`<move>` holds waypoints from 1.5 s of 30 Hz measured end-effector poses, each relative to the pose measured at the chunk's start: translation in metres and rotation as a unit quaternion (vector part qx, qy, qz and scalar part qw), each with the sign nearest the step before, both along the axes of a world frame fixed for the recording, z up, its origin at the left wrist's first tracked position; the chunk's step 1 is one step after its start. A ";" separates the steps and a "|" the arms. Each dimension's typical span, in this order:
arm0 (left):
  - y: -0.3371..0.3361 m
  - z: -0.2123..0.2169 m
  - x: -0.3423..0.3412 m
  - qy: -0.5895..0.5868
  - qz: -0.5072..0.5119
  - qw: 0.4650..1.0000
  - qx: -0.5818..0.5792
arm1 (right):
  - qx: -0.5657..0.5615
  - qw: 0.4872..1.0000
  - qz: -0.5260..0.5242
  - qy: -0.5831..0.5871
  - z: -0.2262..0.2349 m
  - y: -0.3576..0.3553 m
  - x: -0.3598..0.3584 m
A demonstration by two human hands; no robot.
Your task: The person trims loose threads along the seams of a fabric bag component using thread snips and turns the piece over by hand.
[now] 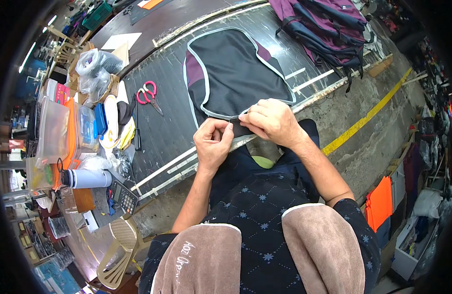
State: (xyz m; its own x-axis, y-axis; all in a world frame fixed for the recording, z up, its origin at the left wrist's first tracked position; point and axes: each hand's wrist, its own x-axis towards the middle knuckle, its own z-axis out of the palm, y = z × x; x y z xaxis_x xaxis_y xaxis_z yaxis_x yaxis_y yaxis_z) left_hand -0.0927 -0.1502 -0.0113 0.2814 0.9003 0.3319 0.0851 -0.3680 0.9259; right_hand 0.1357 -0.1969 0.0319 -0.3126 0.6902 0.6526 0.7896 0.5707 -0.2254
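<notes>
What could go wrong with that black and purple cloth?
The fabric panel reaches the near edge of the worktable, so it might slip if the right hand lets go. The scissors lie uncovered to its left; their blades might snag it. The calculator sits by the edge too, so a bump could knock it off.

left grip [213, 144], right grip [274, 122] at near edge of black panel [236, 73]; scissors [152, 101] on table [162, 134]

The scuffed dark table [173, 128] looks glossy; by its near edge, the grey-edged black cloth panel [239, 73] is matt; the red-handled scissors [151, 99] pair smooth plastic loops with metal blades.
</notes>
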 end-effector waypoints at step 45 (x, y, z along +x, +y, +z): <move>0.046 0.039 0.016 0.119 0.084 0.942 0.302 | -0.195 0.926 -0.125 0.296 -0.022 0.042 0.053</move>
